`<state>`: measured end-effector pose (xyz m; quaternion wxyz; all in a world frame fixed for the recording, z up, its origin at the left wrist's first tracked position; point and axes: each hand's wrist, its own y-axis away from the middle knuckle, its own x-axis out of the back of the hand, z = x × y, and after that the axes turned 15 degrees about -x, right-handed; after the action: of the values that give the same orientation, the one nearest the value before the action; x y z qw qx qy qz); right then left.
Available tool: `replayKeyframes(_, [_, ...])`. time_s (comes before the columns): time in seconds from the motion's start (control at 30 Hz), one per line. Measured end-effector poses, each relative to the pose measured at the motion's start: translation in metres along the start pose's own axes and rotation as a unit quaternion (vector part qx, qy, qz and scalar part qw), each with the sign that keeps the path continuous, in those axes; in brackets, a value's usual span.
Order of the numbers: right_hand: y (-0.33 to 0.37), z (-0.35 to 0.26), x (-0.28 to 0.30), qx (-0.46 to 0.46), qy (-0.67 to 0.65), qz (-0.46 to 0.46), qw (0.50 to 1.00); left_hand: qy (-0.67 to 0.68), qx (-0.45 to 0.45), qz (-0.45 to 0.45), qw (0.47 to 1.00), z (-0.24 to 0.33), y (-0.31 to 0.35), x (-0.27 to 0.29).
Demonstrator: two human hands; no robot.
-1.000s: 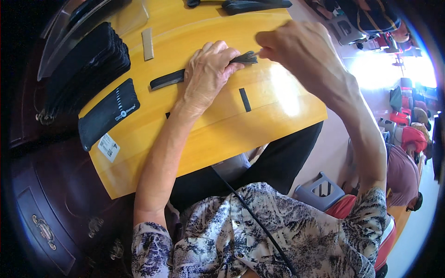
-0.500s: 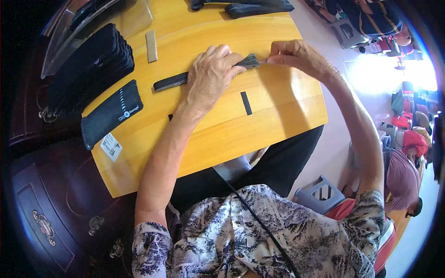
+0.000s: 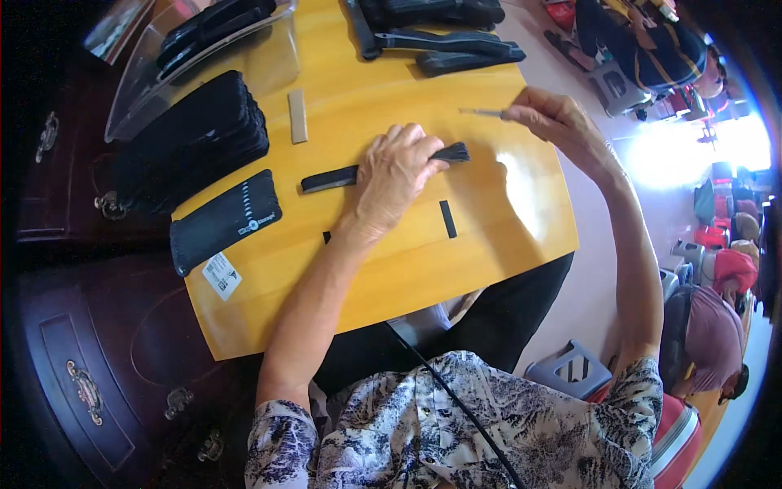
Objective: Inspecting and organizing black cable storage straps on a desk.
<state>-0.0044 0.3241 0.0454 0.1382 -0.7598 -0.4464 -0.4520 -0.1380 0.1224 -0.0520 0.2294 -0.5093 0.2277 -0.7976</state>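
**Left hand [image 3: 399,173] clamped on black bundle [image 3: 331,178], right hand [image 3: 554,126] pinching thin tool [image 3: 484,112]**

The left hand was closed over the middle of the black bundle, pressing it to the tabletop [image 3: 391,285]; one flat end stuck out to the left, the other, fanned into layers, to the right. The right hand had thumb and fingers together on the thin tool, raised beyond the fanned end and apart from it, its tip pointing left.

Nearer the person, a short black strip [image 3: 449,219] lay on the tabletop. A beige strip [image 3: 298,116] lay farther off, to the left of the left hand. Farther left, a flat black pouch [image 3: 228,222] with pale printing lay with a white label [image 3: 221,276] just beside its near edge. Behind it was a pile of black pouches [image 3: 195,134], then a clear bin [image 3: 287,50] with dark items inside. More black bundles [image 3: 468,59] lay at the far right. Off the tabletop, near right, stood a grey stool [image 3: 570,371].
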Motion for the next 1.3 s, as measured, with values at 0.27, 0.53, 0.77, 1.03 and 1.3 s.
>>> replayKeyframes(0.27, [-0.079,-0.086,-0.072,0.132,0.117,0.203,0.963,-0.01,-0.004,0.0,1.0,0.009,-0.014,-0.001])
replayKeyframes(0.53, [-0.157,-0.122,-0.104,0.167,0.255,0.262,0.916,-0.024,0.003,-0.02,1.0,0.018,-0.02,0.001])
replayKeyframes(0.77, [-0.179,-0.124,-0.113,0.146,0.3,0.258,0.907,-0.031,-0.007,-0.003,0.999,0.015,-0.016,-0.003])
replayKeyframes(1.03, [-0.118,-0.109,-0.085,0.207,0.166,0.239,0.934,-0.013,0.0,-0.036,0.999,0.014,-0.022,-0.002])
replayKeyframes(1.3, [0.098,-0.072,0.052,0.42,-0.198,-0.426,0.776,-0.008,-0.006,0.001,1.0,0.018,-0.023,-0.001])
